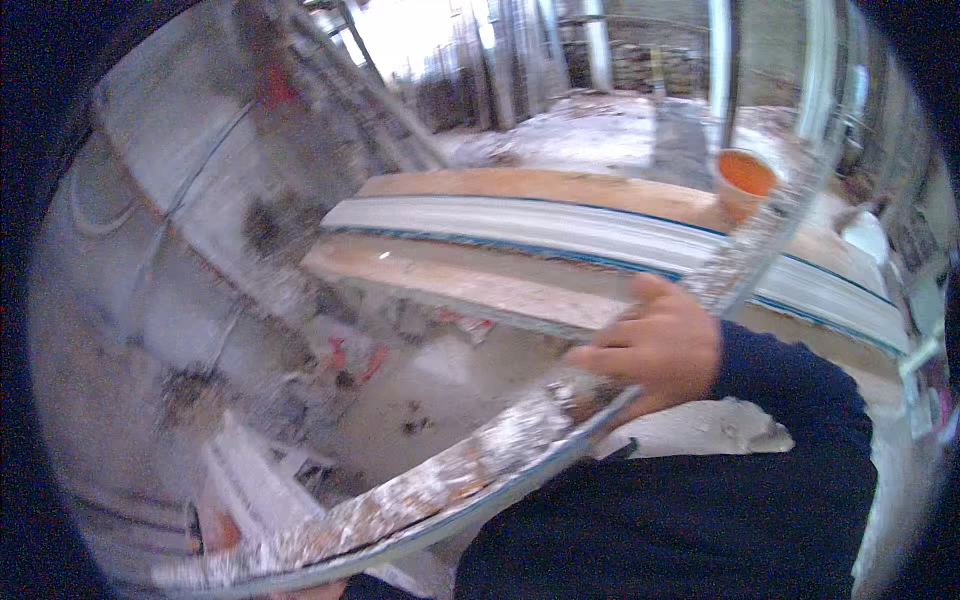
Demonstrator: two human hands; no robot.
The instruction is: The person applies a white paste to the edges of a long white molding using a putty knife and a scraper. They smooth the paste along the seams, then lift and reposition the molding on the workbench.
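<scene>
My right hand (650, 345) comes out of a dark blue sleeve and is closed around a long metal straightedge (470, 470) crusted with grey plaster. The straightedge runs from the lower left, past the hand, up toward the upper right. Under its near end, at the bottom edge, shows a sliver of skin that may be my left hand (310, 592); its grip is hidden. Beyond the hand lies a long white panel with blue edges (560, 230) on a wooden board (470, 285).
An orange bucket (745, 180) stands on the far end of the board. A pale plaster patch (700, 425) lies below my right hand. A rough grey wall (190, 200) fills the left. White profiles (250, 480) and debris lie on the floor.
</scene>
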